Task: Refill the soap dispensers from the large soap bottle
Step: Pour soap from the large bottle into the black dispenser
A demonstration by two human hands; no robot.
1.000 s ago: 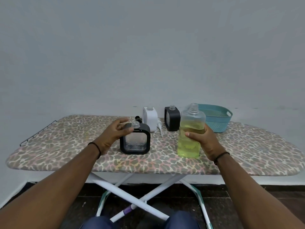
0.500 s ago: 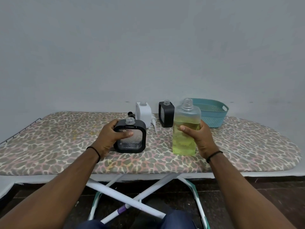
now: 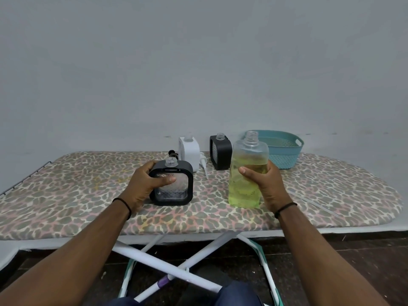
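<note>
A square black-framed soap dispenser (image 3: 176, 191) with a clear body and an uncapped neck stands on the ironing board (image 3: 77, 195). My left hand (image 3: 145, 184) grips its left side, thumb across the front. To its right my right hand (image 3: 268, 186) holds the large clear soap bottle (image 3: 245, 173), uncapped, upright, over half full of yellow-green soap. Behind stand a white dispenser (image 3: 189, 151) and a second black dispenser (image 3: 220, 152), both with open necks.
A teal plastic basket (image 3: 284, 151) sits at the back right. A white pump head (image 3: 203, 165) and a black pump head (image 3: 173, 153) lie near the white dispenser. The board's crossed legs are below, and a grey wall stands behind.
My left hand slid from the near dispenser's neck down to grip its side. The soap bottle stayed upright in my right hand. The view has shifted slightly.
</note>
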